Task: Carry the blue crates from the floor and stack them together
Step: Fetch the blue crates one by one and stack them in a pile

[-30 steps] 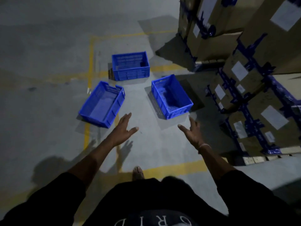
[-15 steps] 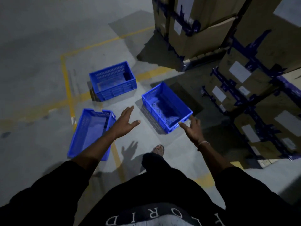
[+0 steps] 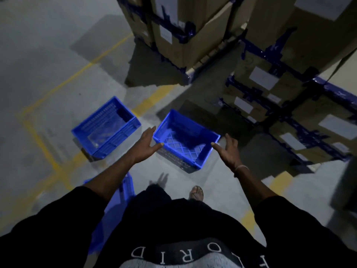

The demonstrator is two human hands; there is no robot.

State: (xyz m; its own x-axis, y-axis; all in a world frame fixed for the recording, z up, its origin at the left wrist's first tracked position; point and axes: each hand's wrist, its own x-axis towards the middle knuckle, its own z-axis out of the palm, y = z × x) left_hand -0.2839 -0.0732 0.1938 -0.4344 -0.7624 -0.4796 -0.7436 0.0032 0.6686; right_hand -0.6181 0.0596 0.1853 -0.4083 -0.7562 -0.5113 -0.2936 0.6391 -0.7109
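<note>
Three empty blue crates lie on the grey floor. The nearest crate [image 3: 186, 139] sits straight ahead, between my two outstretched hands. My left hand [image 3: 146, 144] reaches toward its left corner with straight fingers and holds nothing. My right hand [image 3: 229, 148] hovers at its right corner, also with fingers spread and empty. Whether either hand touches the rim is unclear. A second crate [image 3: 106, 127] stands further left. The third crate [image 3: 116, 206] lies close by my left leg, mostly hidden under my left arm and body.
Tall stacks of cardboard boxes [image 3: 289, 78] bound with blue tape rise to the right and behind the crates. More boxes [image 3: 173, 31] stand at the back. Yellow floor lines [image 3: 46, 151] mark a bay on the left. My sandalled foot [image 3: 197, 193] is just before the nearest crate.
I have stepped closer and the crates have grown in view. Both hands have moved forward to the two sides of the nearest crate. The left crate has slid under my arm.
</note>
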